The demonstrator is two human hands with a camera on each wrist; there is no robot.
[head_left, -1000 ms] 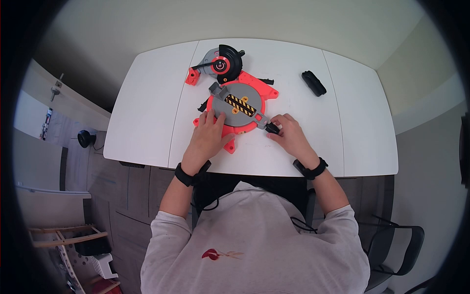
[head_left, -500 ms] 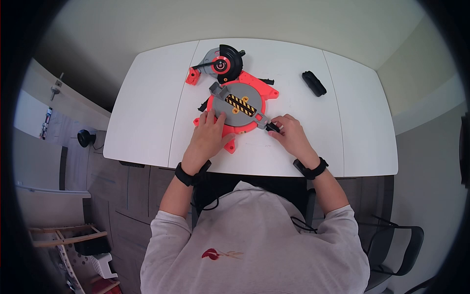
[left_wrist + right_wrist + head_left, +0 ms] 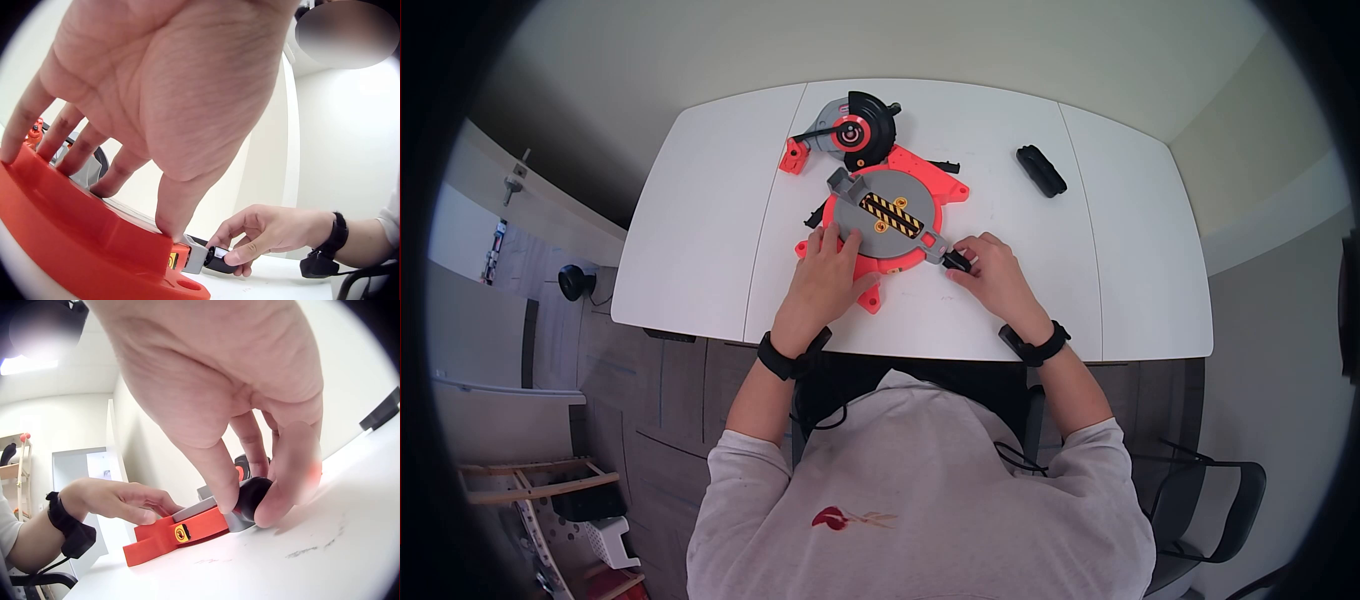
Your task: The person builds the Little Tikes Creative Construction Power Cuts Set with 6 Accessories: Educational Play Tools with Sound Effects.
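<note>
A toy mitre saw base (image 3: pixel 925 172) in orange-red, with a round grey turntable (image 3: pixel 905 188) and a black-and-yellow striped strip, lies on the white table. A grey arm sticks out of the turntable towards the right hand, with a black knob (image 3: pixel 253 495) at its end. My right hand (image 3: pixel 995 278) pinches this knob between thumb and fingers. My left hand (image 3: pixel 820 280) rests on the near left of the base, its fingers spread along the orange-red rim, as the left wrist view shows. Behind the base sits the toy saw head (image 3: pixel 850 130), with its black blade guard.
A black ridged piece (image 3: pixel 1041 171) lies at the table's back right. Black bars poke out from under the base on both sides. The white table's (image 3: pixel 1140 280) near edge runs just in front of the body, and a dark chair (image 3: pixel 1245 510) stands at the right.
Hardly anything differs. The right hand's fingers have shifted very slightly on the black knob; the left hand and the base are where they were.
</note>
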